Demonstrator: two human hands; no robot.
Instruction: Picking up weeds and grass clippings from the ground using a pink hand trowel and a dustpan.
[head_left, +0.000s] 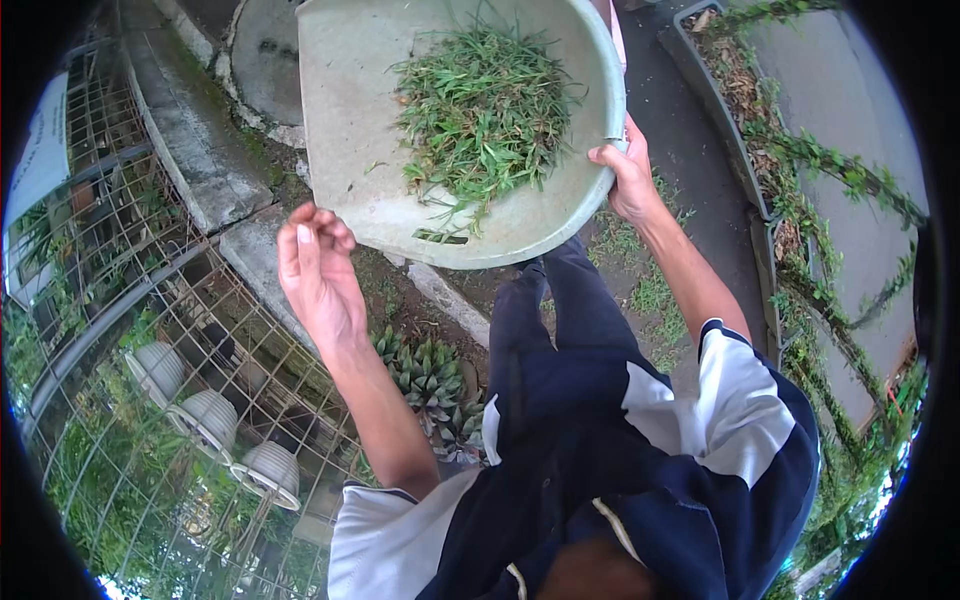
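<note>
My right hand (636, 180) grips the curved rim of a pale green plastic scoop (345, 135), thumb over the lip. The scoop has one straight edge at left and a rounded wall at right, with a slot near the edge closest to me. A loose heap of cut grass and weeds (487, 112) lies inside it, some blades hanging towards that slot. My left hand (319, 277) is raised beside the scoop's near left corner, its fingers loosely curled and slightly blurred. Nothing shows in it.
Wire mesh fencing (172, 292) runs along the left, with several white ribbed pots (206, 420) behind it. A concrete kerb (202, 165) follows the fence. Below my left arm grows a rosette plant (431, 375). At right stands a long planter (739, 142) with trailing vines.
</note>
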